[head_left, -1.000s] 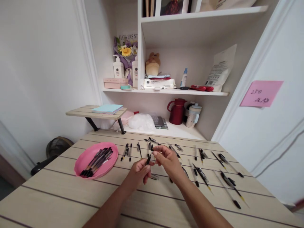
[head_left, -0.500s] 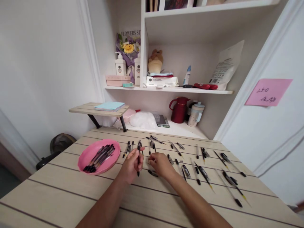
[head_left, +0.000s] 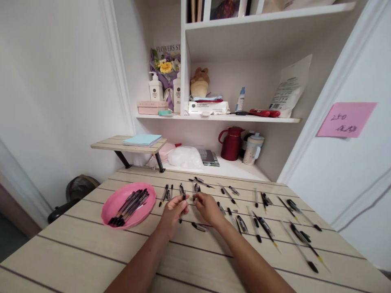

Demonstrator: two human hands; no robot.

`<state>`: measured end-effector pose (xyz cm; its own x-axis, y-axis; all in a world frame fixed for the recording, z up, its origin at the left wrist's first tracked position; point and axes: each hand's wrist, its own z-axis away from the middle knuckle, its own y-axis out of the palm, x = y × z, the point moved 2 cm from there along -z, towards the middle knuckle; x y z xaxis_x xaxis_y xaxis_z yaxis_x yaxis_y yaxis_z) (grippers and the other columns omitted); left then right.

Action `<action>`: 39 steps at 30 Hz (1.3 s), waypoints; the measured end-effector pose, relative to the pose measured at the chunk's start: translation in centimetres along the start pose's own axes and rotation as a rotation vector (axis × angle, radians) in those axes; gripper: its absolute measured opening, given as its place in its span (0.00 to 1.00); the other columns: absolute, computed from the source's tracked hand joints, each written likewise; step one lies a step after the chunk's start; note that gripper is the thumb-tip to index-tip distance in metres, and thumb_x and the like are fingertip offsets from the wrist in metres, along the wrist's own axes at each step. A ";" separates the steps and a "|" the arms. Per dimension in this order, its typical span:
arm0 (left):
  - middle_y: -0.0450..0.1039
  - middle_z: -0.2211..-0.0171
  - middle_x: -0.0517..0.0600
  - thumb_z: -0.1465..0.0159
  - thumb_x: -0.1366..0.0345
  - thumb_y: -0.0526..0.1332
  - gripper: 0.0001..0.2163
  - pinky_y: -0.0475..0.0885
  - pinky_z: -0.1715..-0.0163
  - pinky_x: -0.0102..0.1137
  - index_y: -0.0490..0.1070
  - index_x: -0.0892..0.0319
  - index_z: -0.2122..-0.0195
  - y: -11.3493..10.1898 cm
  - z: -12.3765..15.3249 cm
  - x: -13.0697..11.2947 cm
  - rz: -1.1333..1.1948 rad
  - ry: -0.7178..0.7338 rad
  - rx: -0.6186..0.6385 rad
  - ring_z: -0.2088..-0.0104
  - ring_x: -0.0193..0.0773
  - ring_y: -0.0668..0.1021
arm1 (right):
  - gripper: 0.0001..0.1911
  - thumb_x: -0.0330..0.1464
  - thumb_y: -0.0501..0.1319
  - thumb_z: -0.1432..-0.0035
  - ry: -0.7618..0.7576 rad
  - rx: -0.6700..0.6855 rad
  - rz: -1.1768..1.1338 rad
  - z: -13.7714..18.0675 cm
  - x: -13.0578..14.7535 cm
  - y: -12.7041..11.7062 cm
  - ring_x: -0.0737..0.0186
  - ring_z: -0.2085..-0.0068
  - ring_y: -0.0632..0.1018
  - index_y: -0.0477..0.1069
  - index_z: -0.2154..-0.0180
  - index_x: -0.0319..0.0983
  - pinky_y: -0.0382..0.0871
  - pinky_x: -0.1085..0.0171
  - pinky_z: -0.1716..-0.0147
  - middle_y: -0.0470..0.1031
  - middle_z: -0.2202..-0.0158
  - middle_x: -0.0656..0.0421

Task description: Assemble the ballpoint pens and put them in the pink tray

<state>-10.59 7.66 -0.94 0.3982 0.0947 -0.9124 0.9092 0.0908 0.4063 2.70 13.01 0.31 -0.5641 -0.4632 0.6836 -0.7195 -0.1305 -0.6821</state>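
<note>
A dark pen (head_left: pixel 184 197) is upright in my left hand (head_left: pixel 173 212), its fingers wrapped round the middle and hiding most of the barrel. My right hand (head_left: pixel 209 208) is closed in a pinch just to the right, its fingertips close to a pen cap and barrel (head_left: pixel 196 188) lying on the table; what sits in the pinch is hidden. Beneath the wrists lies a black cap with a clip (head_left: pixel 199 226). Several gathered pens (head_left: pixel 131 205) rest in a pink tray (head_left: pixel 105 209) to the left of my left hand.
Loose barrels, refills and caps (head_left: pixel 267 234) are spread over the slatted table (head_left: pixel 195 264) to the right. A small raised stand (head_left: pixel 110 143) holds blue paper (head_left: pixel 143 140). Behind stand a red jug (head_left: pixel 232 144), a pale cup (head_left: pixel 253 149) and a plastic bag (head_left: pixel 185 156).
My left hand has moved slightly right, with the pen still in it. My right hand's fingertips have shifted up toward the cap and barrel behind them. The view has tilted slightly upward.
</note>
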 end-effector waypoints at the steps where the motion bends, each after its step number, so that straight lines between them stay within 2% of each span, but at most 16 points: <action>1: 0.68 0.77 0.45 0.52 0.63 0.66 0.16 0.61 0.77 0.23 0.73 0.62 0.63 0.1 0.0 0.0 -0.051 0.007 -0.015 0.78 0.27 0.68 | 0.10 0.30 0.53 0.49 0.024 -0.058 -0.205 -0.1 0.2 -0.5 0.64 0.73 0.72 0.71 0.67 0.36 0.62 0.67 0.72 0.73 0.75 0.57; 4: 0.67 0.80 0.44 0.53 0.62 0.65 0.17 0.59 0.79 0.23 0.73 0.63 0.63 0.6 0.3 -0.1 -0.178 0.027 -0.030 0.80 0.28 0.67 | 0.09 0.34 0.57 0.52 0.096 -0.175 -0.690 0.0 1.1 -1.9 0.67 0.78 0.69 0.71 0.68 0.37 0.60 0.68 0.78 0.70 0.76 0.61; 6: 0.67 0.81 0.44 0.53 0.62 0.65 0.17 0.59 0.79 0.24 0.73 0.64 0.62 1.1 0.6 -0.2 -0.222 0.048 -0.019 0.80 0.28 0.66 | 0.09 0.34 0.60 0.55 0.104 -0.205 -0.832 0.3 1.9 -2.5 0.69 0.79 0.68 0.70 0.69 0.37 0.60 0.69 0.79 0.70 0.75 0.62; 8: 0.66 0.82 0.43 0.52 0.62 0.64 0.17 0.60 0.79 0.24 0.73 0.64 0.62 1.4 0.8 -0.3 -0.245 0.055 -0.004 0.80 0.28 0.66 | 0.08 0.33 0.61 0.56 0.089 -0.217 -0.871 0.5 2.6 -2.9 0.71 0.80 0.67 0.70 0.71 0.37 0.61 0.69 0.79 0.70 0.75 0.62; 14: 0.65 0.83 0.44 0.51 0.61 0.63 0.17 0.60 0.79 0.24 0.73 0.65 0.61 1.7 1.1 -0.7 -0.288 0.041 0.013 0.80 0.28 0.66 | 0.07 0.33 0.61 0.57 0.025 -0.229 -0.827 0.7 3.1 -2.5 0.70 0.79 0.68 0.70 0.72 0.37 0.64 0.68 0.78 0.71 0.76 0.62; 19: 0.64 0.84 0.43 0.50 0.61 0.62 0.17 0.58 0.79 0.24 0.73 0.65 0.61 1.8 1.1 -0.8 -0.322 0.030 0.029 0.81 0.28 0.64 | 0.08 0.33 0.60 0.57 0.016 -0.198 -0.750 0.6 2.9 -2.0 0.70 0.81 0.68 0.71 0.71 0.37 0.62 0.69 0.81 0.71 0.79 0.62; 31: 0.63 0.85 0.43 0.51 0.57 0.63 0.16 0.56 0.82 0.24 0.74 0.64 0.66 1.7 0.9 -0.7 -0.339 0.051 0.079 0.83 0.27 0.63 | 0.15 0.34 0.61 0.57 0.030 -0.144 -0.702 0.6 2.1 -1.6 0.68 0.79 0.69 0.71 0.64 0.38 0.62 0.69 0.81 0.72 0.76 0.61; 35: 0.62 0.86 0.43 0.49 0.58 0.61 0.14 0.55 0.83 0.24 0.74 0.64 0.67 1.7 1.0 -0.7 -0.352 0.047 0.092 0.84 0.27 0.61 | 0.10 0.35 0.60 0.56 0.021 -0.097 -0.655 0.6 2.1 -1.5 0.69 0.79 0.68 0.72 0.69 0.37 0.62 0.68 0.79 0.70 0.79 0.62; 39: 0.61 0.87 0.42 0.49 0.59 0.61 0.13 0.55 0.83 0.23 0.74 0.63 0.68 1.5 1.0 -0.7 -0.398 0.069 0.069 0.84 0.27 0.61 | 0.08 0.35 0.62 0.58 0.069 -0.081 -0.577 0.6 1.6 -1.3 0.71 0.81 0.63 0.69 0.77 0.37 0.57 0.70 0.81 0.65 0.83 0.65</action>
<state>-9.38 6.72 0.22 0.0064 0.1320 -0.9912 0.9976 0.0670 0.0153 2.97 11.85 2.14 -0.0950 -0.2787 0.9557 -0.9453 -0.2757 -0.1743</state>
